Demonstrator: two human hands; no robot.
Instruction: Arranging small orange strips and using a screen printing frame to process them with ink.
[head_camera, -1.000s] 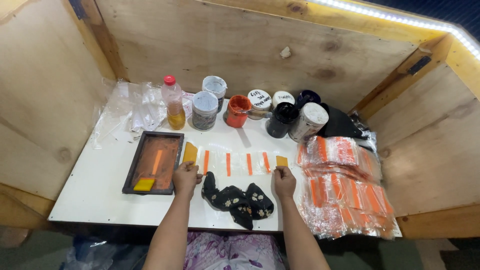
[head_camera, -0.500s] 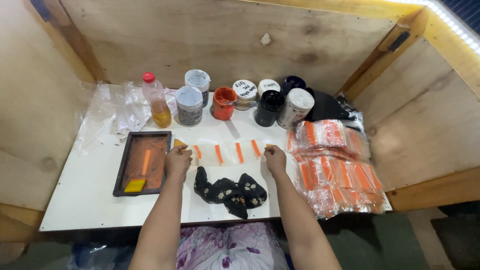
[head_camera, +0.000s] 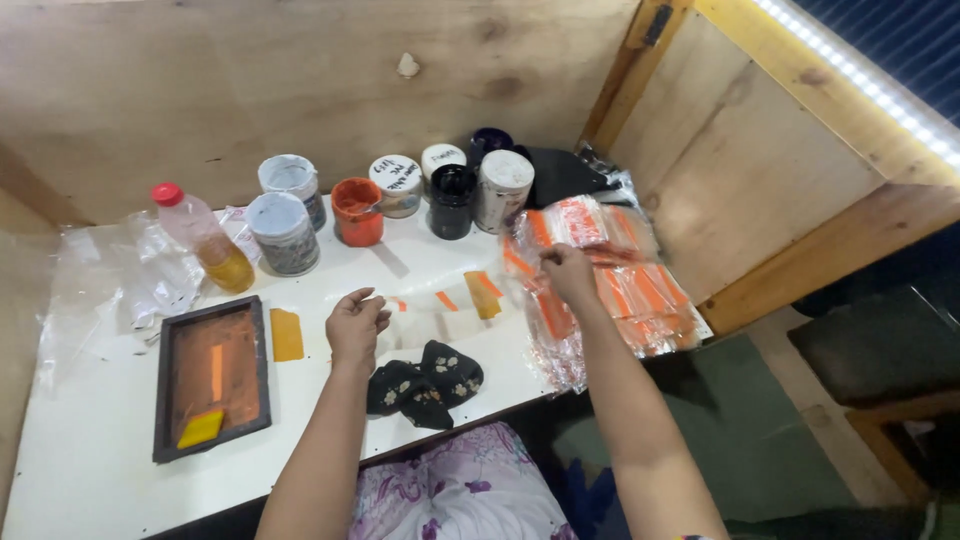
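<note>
My left hand (head_camera: 355, 322) rests on a clear plastic sheet with orange printed stripes (head_camera: 440, 303) lying on the white table (head_camera: 100, 470), fingers loosely curled over its left end. My right hand (head_camera: 566, 272) reaches right onto a pile of clear bags with orange printing (head_camera: 620, 285) and pinches the top bag's edge. A black flowered cloth (head_camera: 425, 380) lies at the near table edge between my arms. A dark-framed printing screen (head_camera: 212, 372) with orange ink and a yellow squeegee lies left of my left hand.
Several paint jars stand at the back, among them an open orange pot (head_camera: 357, 211) and a black jar (head_camera: 452, 200). A red-capped bottle of yellow liquid (head_camera: 205, 240) stands by crumpled clear plastic (head_camera: 120, 280). Plywood walls enclose the table; a dark stool (head_camera: 880, 355) stands at right.
My right hand left the striped sheet and moved right onto the pile of bags. The left hand stayed at the sheet's left end. The camera swung right.
</note>
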